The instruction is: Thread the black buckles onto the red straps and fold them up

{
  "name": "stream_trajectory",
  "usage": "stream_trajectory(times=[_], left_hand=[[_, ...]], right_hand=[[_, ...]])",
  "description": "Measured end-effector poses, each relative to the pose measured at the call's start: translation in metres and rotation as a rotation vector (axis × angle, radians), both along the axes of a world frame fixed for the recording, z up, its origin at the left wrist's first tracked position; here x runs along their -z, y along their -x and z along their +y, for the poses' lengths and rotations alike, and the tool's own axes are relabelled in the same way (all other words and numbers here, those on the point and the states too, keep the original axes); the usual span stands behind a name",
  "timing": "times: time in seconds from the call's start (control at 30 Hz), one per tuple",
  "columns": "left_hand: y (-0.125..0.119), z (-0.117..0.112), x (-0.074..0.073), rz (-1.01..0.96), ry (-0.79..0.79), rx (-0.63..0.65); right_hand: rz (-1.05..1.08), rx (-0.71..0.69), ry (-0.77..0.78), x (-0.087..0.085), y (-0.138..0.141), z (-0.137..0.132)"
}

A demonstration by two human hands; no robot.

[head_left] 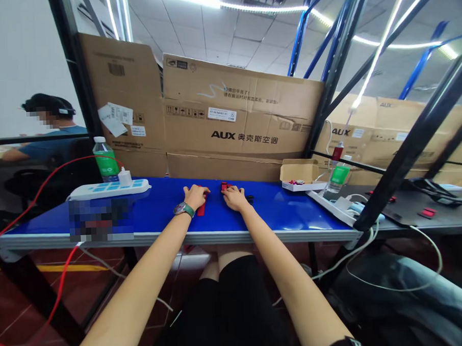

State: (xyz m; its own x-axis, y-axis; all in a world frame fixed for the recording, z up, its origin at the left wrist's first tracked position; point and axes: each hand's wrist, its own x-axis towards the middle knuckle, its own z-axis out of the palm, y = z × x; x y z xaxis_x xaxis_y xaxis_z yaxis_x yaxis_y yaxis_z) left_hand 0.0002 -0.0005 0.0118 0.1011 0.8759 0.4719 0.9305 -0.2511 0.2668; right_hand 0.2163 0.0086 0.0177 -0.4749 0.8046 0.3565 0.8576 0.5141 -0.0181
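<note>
On the blue tabletop (294, 211), my left hand (195, 196), with a green-strapped watch at the wrist, has its fingers closed over a flat red strip (201, 210). The strip's lower end sticks out toward me, and the rest lies under the fingers. Just to the right, my right hand (235, 198) bends its fingers onto a small red and black piece (225, 185), too small to name more exactly. A small black object (249, 198) lies beside that hand, partly behind it.
A white power strip (109, 189) and a water bottle (106, 160) stand at the left. Back right is an open carton (300, 175) with small items. Cardboard panels (243, 111) close off the rear. A red cable (60, 292) hangs at left; a person (56, 124) sits beyond.
</note>
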Motion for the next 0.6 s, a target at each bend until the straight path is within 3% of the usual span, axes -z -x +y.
stream_trajectory(times=[0.1,0.3,0.6], left_hand=[[-0.001,0.000,-0.001,0.020,0.015,-0.038],[0.002,0.002,0.002,0.005,0.142,-0.060],[0.011,0.007,0.006,-0.019,0.124,-0.082]], right_hand=[[0.005,-0.039,0.016,0.000,0.005,0.001],[0.218,-0.260,0.048,-0.001,0.004,0.003],[0.119,-0.195,-0.004,0.009,0.006,0.009]])
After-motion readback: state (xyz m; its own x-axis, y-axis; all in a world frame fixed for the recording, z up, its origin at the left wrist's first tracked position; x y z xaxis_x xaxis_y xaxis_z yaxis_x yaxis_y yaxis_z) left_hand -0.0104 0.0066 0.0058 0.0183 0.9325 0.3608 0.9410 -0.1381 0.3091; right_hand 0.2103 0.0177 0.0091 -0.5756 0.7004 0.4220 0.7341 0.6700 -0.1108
